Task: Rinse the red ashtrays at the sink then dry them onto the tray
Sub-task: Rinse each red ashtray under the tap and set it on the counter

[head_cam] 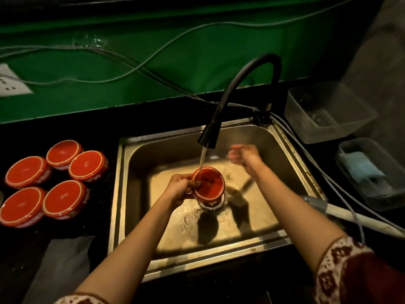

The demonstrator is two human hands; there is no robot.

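Head view: left hand [179, 188] grips a red ashtray [210, 183] under the running tap [208, 137]; right hand [245, 155] is too blurry to tell how open

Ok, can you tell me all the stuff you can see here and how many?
sink: one, steel, middle.
tap: one, black, arching over the sink, water running.
rinsed ashtray: one, red, under the water, over the sink.
other ashtrays: five, red with pale rims, grouped left of the sink.
plastic tubs: two, clear, right of the sink.
cloth: one, bluish, in the nearer one.
cables: several, grey, along the green wall.
socket: one, white, far left.
hose: one, whitish, near right of the sink.
left hand: grips the rinsed ashtray.
right hand: blurred, raised over the sink, holding nothing.
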